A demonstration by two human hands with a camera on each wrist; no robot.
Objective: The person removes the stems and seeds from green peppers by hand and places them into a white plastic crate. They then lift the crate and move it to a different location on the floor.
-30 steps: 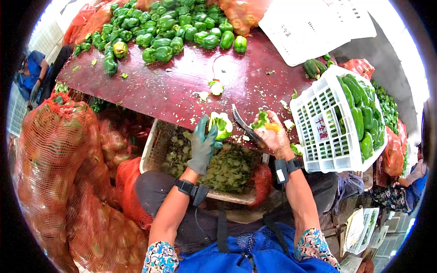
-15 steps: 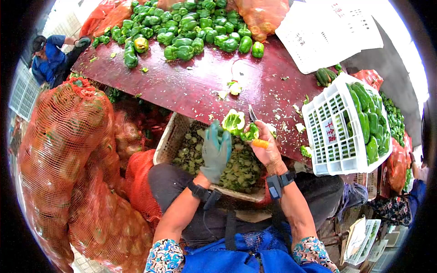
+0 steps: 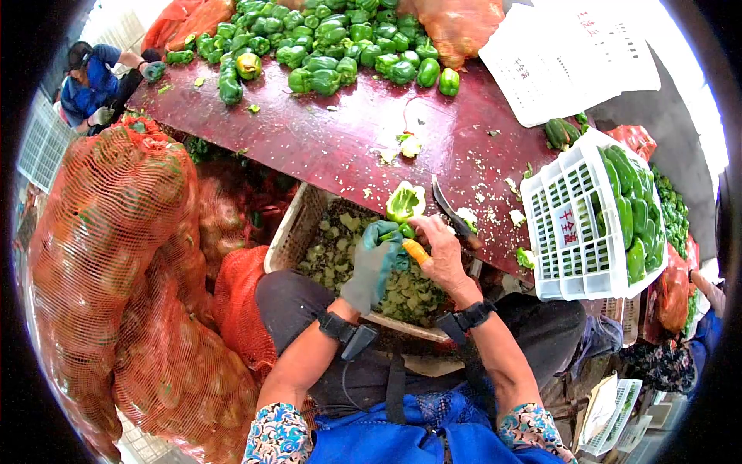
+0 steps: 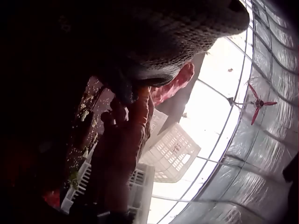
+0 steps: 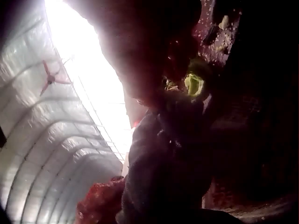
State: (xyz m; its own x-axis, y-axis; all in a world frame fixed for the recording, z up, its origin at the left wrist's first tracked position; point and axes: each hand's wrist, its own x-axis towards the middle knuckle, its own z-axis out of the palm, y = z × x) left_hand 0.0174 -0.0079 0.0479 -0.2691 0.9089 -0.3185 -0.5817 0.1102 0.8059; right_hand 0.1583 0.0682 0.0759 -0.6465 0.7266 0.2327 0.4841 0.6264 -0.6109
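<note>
My gloved left hand [image 3: 368, 267] and my bare right hand [image 3: 444, 259] meet in front of the table edge. Between their fingertips is a green pepper piece [image 3: 406, 230], mostly hidden by the fingers. The left fingers curl round it; the right fingers pinch its near side, the thumb wearing an orange cover [image 3: 416, 250]. Just beyond, at the table edge, sits a cut-open green pepper [image 3: 406, 201], its pale hollow inside showing. A curved knife [image 3: 448, 203] lies right of it, its handle behind my right hand. Both wrist views are very dark around the hands.
Whole green peppers [image 3: 332, 62] are heaped at the back of the dark red table [image 3: 325, 135]. Below my hands is a crate [image 3: 282, 240] of pepper scraps. A white crate [image 3: 568, 232] of peppers stands right, red mesh sacks [image 3: 108, 255] left. Another person [image 3: 93, 85] is at far left.
The cut-open pepper has gone from my left hand to the table edge. The left hand has moved right and closed on the green piece from my right hand. The knife has stayed put.
</note>
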